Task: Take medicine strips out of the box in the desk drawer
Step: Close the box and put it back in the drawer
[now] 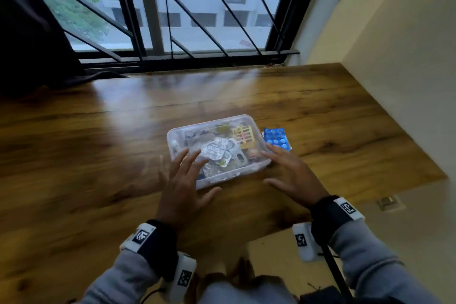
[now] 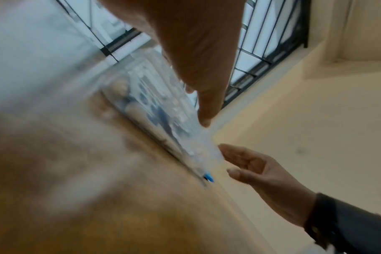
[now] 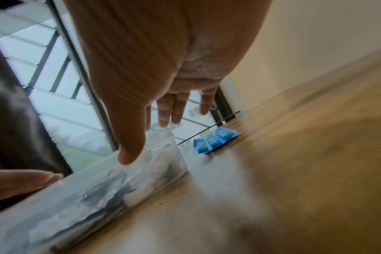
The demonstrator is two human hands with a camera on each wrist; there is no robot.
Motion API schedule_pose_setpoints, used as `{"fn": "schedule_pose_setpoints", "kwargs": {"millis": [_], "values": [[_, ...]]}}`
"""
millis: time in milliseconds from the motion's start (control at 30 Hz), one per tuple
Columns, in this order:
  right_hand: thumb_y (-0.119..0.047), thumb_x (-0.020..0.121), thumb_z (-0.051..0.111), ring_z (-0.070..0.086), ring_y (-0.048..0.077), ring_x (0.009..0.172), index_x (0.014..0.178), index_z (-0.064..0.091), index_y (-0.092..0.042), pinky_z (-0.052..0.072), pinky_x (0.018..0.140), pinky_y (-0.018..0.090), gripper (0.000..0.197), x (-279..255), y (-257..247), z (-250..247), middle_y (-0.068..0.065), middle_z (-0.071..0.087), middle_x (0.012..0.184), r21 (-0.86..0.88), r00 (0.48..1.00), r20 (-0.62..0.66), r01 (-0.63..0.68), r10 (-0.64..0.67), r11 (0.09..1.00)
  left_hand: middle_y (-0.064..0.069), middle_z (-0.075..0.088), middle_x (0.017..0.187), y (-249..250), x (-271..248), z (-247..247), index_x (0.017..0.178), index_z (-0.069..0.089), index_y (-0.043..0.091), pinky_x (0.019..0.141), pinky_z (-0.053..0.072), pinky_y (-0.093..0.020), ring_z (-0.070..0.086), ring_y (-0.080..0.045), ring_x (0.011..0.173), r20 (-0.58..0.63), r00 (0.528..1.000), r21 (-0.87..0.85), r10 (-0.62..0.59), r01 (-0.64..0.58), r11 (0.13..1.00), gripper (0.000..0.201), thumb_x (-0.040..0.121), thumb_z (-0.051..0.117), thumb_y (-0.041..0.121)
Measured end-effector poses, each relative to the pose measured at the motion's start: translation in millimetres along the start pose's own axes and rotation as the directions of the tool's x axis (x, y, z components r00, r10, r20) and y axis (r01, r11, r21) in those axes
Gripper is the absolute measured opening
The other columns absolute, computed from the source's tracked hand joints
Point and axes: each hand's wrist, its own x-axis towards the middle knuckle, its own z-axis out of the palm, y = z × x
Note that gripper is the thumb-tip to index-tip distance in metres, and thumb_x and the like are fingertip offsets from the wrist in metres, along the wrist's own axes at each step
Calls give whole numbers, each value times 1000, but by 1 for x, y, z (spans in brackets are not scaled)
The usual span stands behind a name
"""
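A clear plastic box [image 1: 172, 139] full of medicine strips stands on the wooden desk [image 1: 98, 131], open at the top. A blue blister strip [image 1: 276, 138] lies on the desk just right of the box. My left hand [image 1: 183, 175] hovers with spread fingers over the box's near-left corner. My right hand [image 1: 288, 170] is spread at the box's near-right corner, fingertips close to the blue strip. Neither hand holds anything. The wrist views show the box [image 2: 163, 110] [image 3: 98, 189], the blue strip [image 3: 215, 140] and straight fingers above them.
A barred window [image 1: 185, 7] runs along the desk's far edge, with a dark curtain [image 1: 29, 32] at the left. A cream wall [image 1: 407, 57] borders the desk on the right. Bare desk surface lies left of and beyond the box.
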Motion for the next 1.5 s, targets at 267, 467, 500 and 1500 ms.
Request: {"fn": "schedule_pose_setpoints", "kwargs": {"millis": [267, 467, 500, 1500], "values": [[-9, 86, 68, 60, 10, 86, 87, 66, -31, 47, 75, 27, 22, -130, 35, 0, 3, 68, 97, 541, 465, -556, -425, 688, 725, 0, 67, 96, 107, -26, 37, 93, 65, 19, 73, 49, -33, 60, -17, 86, 189, 878, -438, 440, -326, 838, 12, 88, 60, 28], [-47, 97, 44, 59, 27, 99, 117, 57, -11, 50, 78, 39, 42, -124, 58, 35, 6, 62, 103, 977, 131, 90, -204, 987, -62, 0, 67, 97, 128, -35, 48, 103, 64, 18, 64, 44, -25, 63, -17, 76, 437, 746, -518, 503, -248, 819, 22, 92, 50, 29], [-53, 96, 40, 60, 28, 101, 123, 55, -12, 50, 84, 43, 51, -127, 64, 41, 8, 62, 109, 970, 168, 208, -160, 964, -182, 0, 68, 99, 137, -37, 56, 105, 64, 18, 65, 46, -27, 64, -18, 78, 467, 720, -526, 513, -241, 816, 21, 93, 51, 29], [-46, 91, 52, 59, 26, 116, 121, 56, -21, 45, 102, 48, 39, -321, 103, 30, 8, 60, 129, 896, 313, 428, -269, 848, -353, 11, 63, 106, 218, -68, 87, 112, 61, 26, 78, 51, -20, 59, -2, 91, 757, 647, -173, 95, 58, 983, 21, 93, 57, 33]]}}
